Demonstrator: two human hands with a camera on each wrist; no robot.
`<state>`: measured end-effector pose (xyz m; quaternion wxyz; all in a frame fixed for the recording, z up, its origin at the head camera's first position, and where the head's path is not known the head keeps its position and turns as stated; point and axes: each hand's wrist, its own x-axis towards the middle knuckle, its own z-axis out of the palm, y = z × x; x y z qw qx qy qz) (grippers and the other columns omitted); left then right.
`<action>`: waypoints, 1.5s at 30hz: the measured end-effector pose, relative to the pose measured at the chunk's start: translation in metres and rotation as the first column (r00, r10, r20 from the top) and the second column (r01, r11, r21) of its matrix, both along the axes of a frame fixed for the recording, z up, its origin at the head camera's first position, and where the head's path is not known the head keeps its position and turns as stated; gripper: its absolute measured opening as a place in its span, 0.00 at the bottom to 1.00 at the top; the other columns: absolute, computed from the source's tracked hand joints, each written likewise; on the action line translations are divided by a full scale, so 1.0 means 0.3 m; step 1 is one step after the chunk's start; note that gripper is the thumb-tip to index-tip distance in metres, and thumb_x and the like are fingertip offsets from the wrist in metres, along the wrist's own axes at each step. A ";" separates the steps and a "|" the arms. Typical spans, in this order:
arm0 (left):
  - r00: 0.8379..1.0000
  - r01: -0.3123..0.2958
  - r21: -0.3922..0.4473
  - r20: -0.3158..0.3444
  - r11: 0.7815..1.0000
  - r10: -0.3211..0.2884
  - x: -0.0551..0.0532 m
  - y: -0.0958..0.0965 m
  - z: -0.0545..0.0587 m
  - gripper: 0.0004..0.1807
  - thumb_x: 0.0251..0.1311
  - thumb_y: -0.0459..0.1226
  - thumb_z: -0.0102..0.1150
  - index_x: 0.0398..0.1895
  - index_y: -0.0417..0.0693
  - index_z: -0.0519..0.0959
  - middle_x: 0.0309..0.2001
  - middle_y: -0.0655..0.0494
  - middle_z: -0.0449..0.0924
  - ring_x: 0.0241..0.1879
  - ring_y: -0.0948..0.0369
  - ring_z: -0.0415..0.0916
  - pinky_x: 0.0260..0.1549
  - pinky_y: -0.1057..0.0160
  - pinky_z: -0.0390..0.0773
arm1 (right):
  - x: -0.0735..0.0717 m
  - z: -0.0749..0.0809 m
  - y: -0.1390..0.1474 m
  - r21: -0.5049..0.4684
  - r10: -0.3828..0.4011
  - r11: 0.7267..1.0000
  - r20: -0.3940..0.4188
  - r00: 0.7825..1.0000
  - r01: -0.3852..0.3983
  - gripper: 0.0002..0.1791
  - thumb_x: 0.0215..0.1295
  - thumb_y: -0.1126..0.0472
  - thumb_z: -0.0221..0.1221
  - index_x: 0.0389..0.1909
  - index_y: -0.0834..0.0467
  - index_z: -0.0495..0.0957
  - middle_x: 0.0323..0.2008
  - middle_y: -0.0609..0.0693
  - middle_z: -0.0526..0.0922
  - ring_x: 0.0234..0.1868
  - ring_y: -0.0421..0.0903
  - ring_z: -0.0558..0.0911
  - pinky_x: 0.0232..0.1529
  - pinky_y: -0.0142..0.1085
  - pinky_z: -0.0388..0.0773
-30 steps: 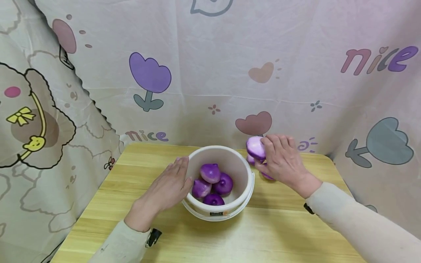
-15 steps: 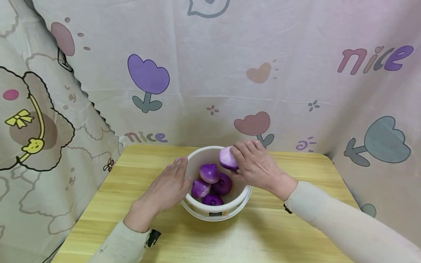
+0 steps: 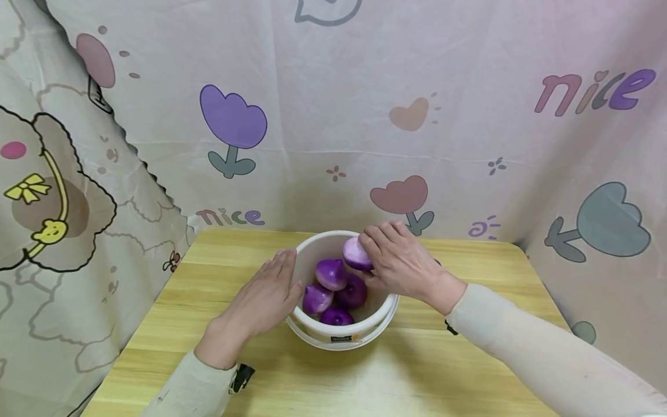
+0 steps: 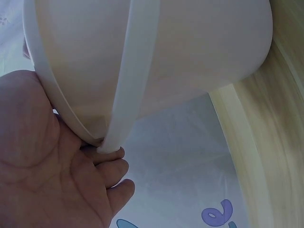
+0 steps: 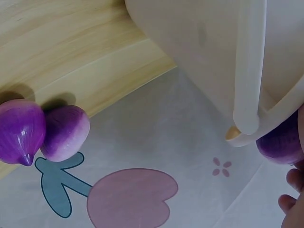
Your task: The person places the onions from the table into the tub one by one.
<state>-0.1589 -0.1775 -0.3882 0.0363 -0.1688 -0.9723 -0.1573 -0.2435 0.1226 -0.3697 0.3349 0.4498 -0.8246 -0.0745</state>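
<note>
My right hand (image 3: 403, 260) grips a purple onion (image 3: 356, 253) over the back right of a white bucket (image 3: 341, 330), just inside the rim. In the right wrist view the held onion (image 5: 281, 142) shows beside the rim, and only some fingertips (image 5: 294, 179) are visible. Several purple onions (image 3: 331, 274) lie inside the bucket. My left hand (image 3: 260, 298) rests against the left rim, its fingers extended. The left wrist view has the palm (image 4: 38, 156) along the rim, fingers by the end of the white handle (image 4: 135, 71).
Two more purple onions (image 5: 21, 130) sit together on the wooden table (image 3: 250, 370), mostly hidden behind my right hand and arm in the head view. A printed cloth (image 3: 323, 116) hangs behind the table and along its sides.
My right hand has carried an onion left from the table beside the bucket to over its opening, slowing in the last half second. My left hand has stayed at the rim.
</note>
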 end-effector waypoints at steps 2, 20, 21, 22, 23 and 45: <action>1.000 0.001 0.000 -0.001 1.000 -0.001 0.000 0.000 0.001 0.39 0.81 0.46 0.45 0.81 0.27 0.52 0.82 0.33 0.52 0.82 0.38 0.51 0.81 0.39 0.55 | -0.001 0.000 -0.001 0.006 -0.002 1.000 -0.018 1.000 0.003 0.35 0.65 0.34 0.60 0.55 0.62 0.73 0.48 0.55 0.77 0.48 0.56 0.77 0.48 0.47 0.76; 1.000 -0.002 0.001 -0.003 1.000 0.002 0.000 -0.001 0.001 0.38 0.81 0.46 0.45 0.81 0.27 0.53 0.82 0.32 0.53 0.82 0.38 0.51 0.81 0.39 0.55 | 0.001 0.004 -0.004 0.005 -0.071 0.997 0.039 0.997 0.071 0.36 0.70 0.31 0.55 0.54 0.62 0.73 0.47 0.55 0.77 0.46 0.57 0.76 0.46 0.47 0.73; 1.000 -0.002 0.001 -0.004 1.000 0.002 0.000 -0.001 0.001 0.38 0.81 0.46 0.45 0.81 0.27 0.53 0.82 0.32 0.53 0.82 0.38 0.51 0.81 0.39 0.55 | 0.001 0.004 -0.004 0.006 -0.074 0.997 0.041 0.996 0.074 0.36 0.70 0.31 0.55 0.54 0.62 0.73 0.47 0.55 0.77 0.46 0.57 0.77 0.46 0.47 0.73; 1.000 -0.002 0.002 -0.004 1.000 0.002 0.000 -0.001 0.001 0.38 0.81 0.46 0.45 0.81 0.27 0.53 0.82 0.32 0.53 0.82 0.38 0.51 0.81 0.39 0.55 | 0.001 0.004 -0.004 0.006 -0.079 0.997 0.042 0.996 0.078 0.37 0.69 0.31 0.55 0.54 0.62 0.74 0.48 0.55 0.78 0.47 0.57 0.77 0.46 0.47 0.74; 1.000 -0.002 0.002 -0.004 1.000 0.002 0.000 -0.001 0.001 0.38 0.81 0.46 0.45 0.81 0.27 0.53 0.82 0.32 0.53 0.82 0.38 0.51 0.81 0.39 0.55 | 0.001 0.004 -0.004 0.006 -0.081 0.997 0.041 0.996 0.081 0.37 0.69 0.31 0.56 0.55 0.62 0.74 0.48 0.55 0.78 0.47 0.57 0.77 0.46 0.47 0.74; 1.000 -0.003 0.000 0.003 1.000 0.003 -0.003 -0.002 -0.004 0.39 0.81 0.47 0.45 0.82 0.28 0.52 0.82 0.33 0.52 0.82 0.38 0.50 0.81 0.39 0.55 | -0.006 -0.005 0.002 -0.037 -0.048 0.998 0.006 0.999 0.048 0.26 0.59 0.45 0.59 0.48 0.62 0.73 0.44 0.55 0.76 0.43 0.57 0.74 0.43 0.46 0.70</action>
